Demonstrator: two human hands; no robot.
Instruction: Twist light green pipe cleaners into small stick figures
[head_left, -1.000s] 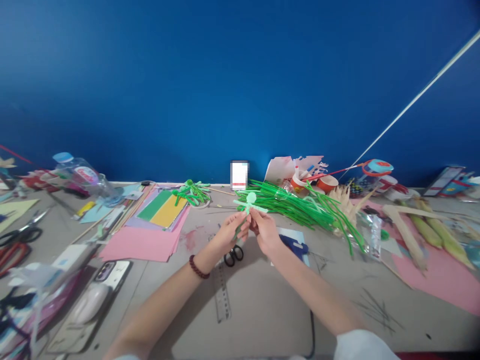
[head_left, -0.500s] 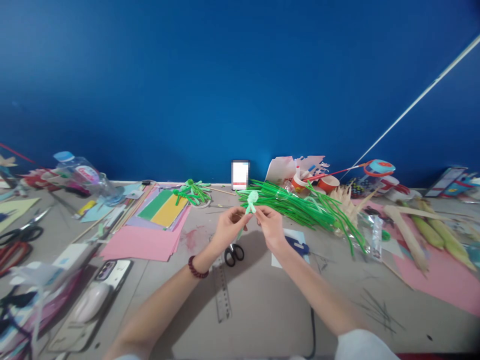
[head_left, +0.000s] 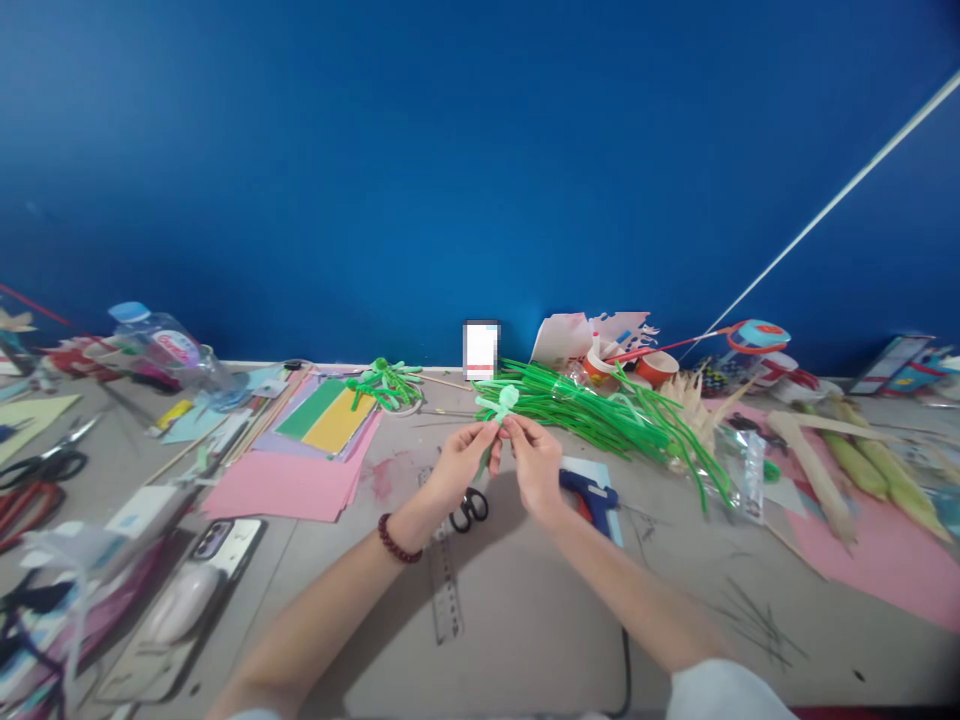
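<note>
Between my fingertips, at the middle of the desk, is a pale green pipe cleaner [head_left: 508, 399] bent into a small rounded shape with a tail hanging below. My left hand [head_left: 466, 460] pinches it from the left; a dark red bead bracelet circles that wrist. From the right, my right hand [head_left: 535, 458] pinches it too, the two hands nearly touching. Just behind lies a large bundle of green pipe cleaners [head_left: 600, 415]. Scissors with black handles [head_left: 469, 511] rest under my left hand, partly hidden, beside a clear ruler [head_left: 445, 590].
A blue glue gun [head_left: 598, 497] lies right of my right hand, its cord running forward. To the left are pink paper sheets [head_left: 281, 487], finished green pipe-cleaner pieces [head_left: 384, 384] and a phone [head_left: 180, 610]. Corn husks [head_left: 874, 455] lie at right; a small lit screen [head_left: 480, 350] stands against the wall.
My fingers have closed in nearer each other around the pale green pipe cleaner. Its top has turned, with an end now pointing left. My right hand has shifted slightly, uncovering more of the glue gun.
</note>
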